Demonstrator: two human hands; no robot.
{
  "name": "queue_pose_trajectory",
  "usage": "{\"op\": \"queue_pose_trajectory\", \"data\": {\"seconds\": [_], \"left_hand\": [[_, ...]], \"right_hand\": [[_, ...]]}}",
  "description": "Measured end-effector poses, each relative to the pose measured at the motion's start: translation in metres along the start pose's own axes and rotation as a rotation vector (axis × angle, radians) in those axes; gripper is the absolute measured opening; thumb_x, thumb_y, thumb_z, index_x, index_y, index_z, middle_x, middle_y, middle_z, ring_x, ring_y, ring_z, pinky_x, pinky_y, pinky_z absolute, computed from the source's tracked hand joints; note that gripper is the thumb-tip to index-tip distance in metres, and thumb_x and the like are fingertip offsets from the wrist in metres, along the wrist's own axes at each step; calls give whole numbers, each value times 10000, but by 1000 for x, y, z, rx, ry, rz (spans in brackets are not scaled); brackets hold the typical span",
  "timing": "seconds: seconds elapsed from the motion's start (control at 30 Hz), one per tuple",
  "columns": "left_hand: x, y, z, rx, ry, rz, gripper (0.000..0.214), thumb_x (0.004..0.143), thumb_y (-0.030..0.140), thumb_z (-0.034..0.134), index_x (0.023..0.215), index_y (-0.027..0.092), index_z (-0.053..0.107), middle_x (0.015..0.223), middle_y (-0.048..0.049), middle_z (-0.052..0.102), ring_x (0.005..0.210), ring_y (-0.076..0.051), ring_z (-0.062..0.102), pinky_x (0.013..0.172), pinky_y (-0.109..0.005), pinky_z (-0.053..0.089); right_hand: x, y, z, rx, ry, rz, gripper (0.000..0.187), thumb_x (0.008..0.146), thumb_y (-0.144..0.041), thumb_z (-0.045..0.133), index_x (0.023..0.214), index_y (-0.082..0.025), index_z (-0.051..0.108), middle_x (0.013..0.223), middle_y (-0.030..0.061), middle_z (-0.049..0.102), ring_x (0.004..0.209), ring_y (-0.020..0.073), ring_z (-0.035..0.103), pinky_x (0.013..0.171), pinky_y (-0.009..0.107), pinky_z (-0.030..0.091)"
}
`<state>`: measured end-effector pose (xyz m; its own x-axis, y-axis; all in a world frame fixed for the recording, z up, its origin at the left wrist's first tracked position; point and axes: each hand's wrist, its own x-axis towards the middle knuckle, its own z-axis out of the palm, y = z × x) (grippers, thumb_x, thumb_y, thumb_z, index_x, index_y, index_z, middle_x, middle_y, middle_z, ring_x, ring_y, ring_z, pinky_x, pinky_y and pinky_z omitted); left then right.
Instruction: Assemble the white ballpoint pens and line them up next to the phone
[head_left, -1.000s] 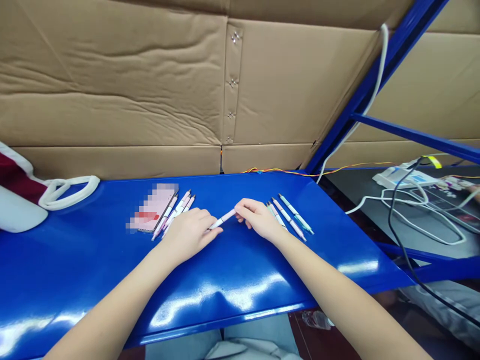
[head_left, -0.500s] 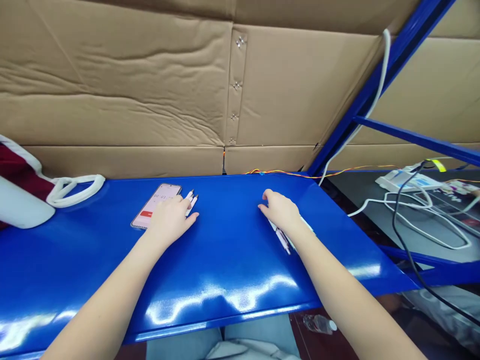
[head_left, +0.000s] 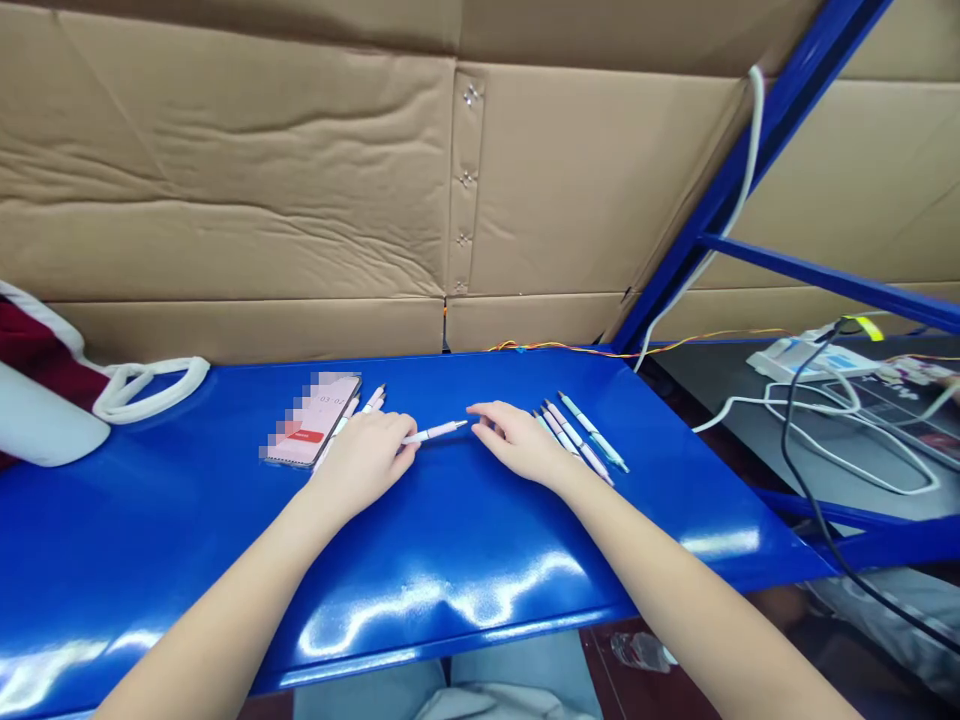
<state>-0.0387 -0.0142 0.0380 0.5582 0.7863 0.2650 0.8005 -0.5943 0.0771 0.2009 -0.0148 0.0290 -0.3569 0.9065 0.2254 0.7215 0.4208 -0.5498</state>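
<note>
Pale-pink pen [head_left: 442,432] w/ a dark band sits btwn the two hands, mid-surface, roughly horizontal, tip pointing R. L hand [head_left: 367,455], palm down, has its fingers & thumb clamped on the pen's rear end; can't tell if the pen also touches the surface [head_left: 450,515]. R hand [head_left: 517,440] is just beside the tip, thumb & index apart w/ a gap btwn; can't tell if either fingertip makes contact w/ the pen.

Beyond & partly under the L hand: a bunch of pens [head_left: 371,401], pale barrels, dark tips pointing away, mostly hidden so no exact count. Right alongside them, on their L, lies a smartphone [head_left: 330,405], face up & slanted, pinkish screen w/ timer digits & a red button; its L side is pixelated.

Near the R wrist: a slanted row of mint & pink pens [head_left: 592,430], close together, tips away, the nearer ones partly behind the hand.

Far L on the same blue, glossy surface: white cylinder [head_left: 49,420] tilted, dark-red cloth [head_left: 37,345] w/ white trim behind it, plus a white loop [head_left: 154,390] next to that.

Back: brown cardboard [head_left: 300,200], red-yellow wires [head_left: 577,347] along its foot. R side: blue metal post [head_left: 780,110] w/ white cable [head_left: 756,120]; more white cable coils on a dark surface past it. Clear plastic bottle [head_left: 641,650] on the floor below, partly hidden by the R forearm.
</note>
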Motion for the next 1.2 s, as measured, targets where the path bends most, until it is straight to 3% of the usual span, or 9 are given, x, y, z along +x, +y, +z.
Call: {"op": "queue_pose_trajectory", "data": {"seconds": [0.1,0.2,0.33,0.53,0.73,1.2], "left_hand": [[-1,5,-4,-10,26,59,179,910,269,392,893,189,551,852,-51,622,795,-208,574,727,-341,445],[-1,5,-5,-34,29,86,156,916,254,394,908,184,533,895,-55,608,811,-205,574,723,-332,448],[-1,6,-6,-31,51,100,147,918,245,392,932,189,527,934,-50,595,806,-195,578,712,-320,448],[-3,15,-2,-75,-1,70,209,908,369,441,999,203,528,988,-44,579,835,-183,588,664,-278,451],[-3,15,-1,5,-16,99,238,935,353,386,932,216,582,922,-35,593,800,-175,586,643,-266,430],[-4,11,-5,-262,-74,97,285,943,366,375,920,210,612,871,-12,636,786,-146,596,712,-258,436]], "right_hand": [[-1,-5,0,100,-71,-56,236,914,-289,414,928,-187,627,909,51,647,839,165,579,780,292,418],[-1,-10,1,216,-127,6,242,911,-321,417,810,-185,591,736,5,610,682,131,547,661,251,405],[-2,-16,4,312,-126,102,270,912,-314,396,715,-184,527,663,-16,568,627,109,524,637,229,392],[-3,-22,10,355,-133,132,219,909,-309,389,747,-195,483,641,-34,530,593,104,496,612,228,383],[-3,-22,11,384,-239,133,374,945,-374,302,687,-184,494,597,-28,505,564,100,472,603,230,372],[-4,-20,16,169,-35,-105,321,931,-297,362,636,-186,421,603,-27,444,589,112,431,592,237,325]]}}
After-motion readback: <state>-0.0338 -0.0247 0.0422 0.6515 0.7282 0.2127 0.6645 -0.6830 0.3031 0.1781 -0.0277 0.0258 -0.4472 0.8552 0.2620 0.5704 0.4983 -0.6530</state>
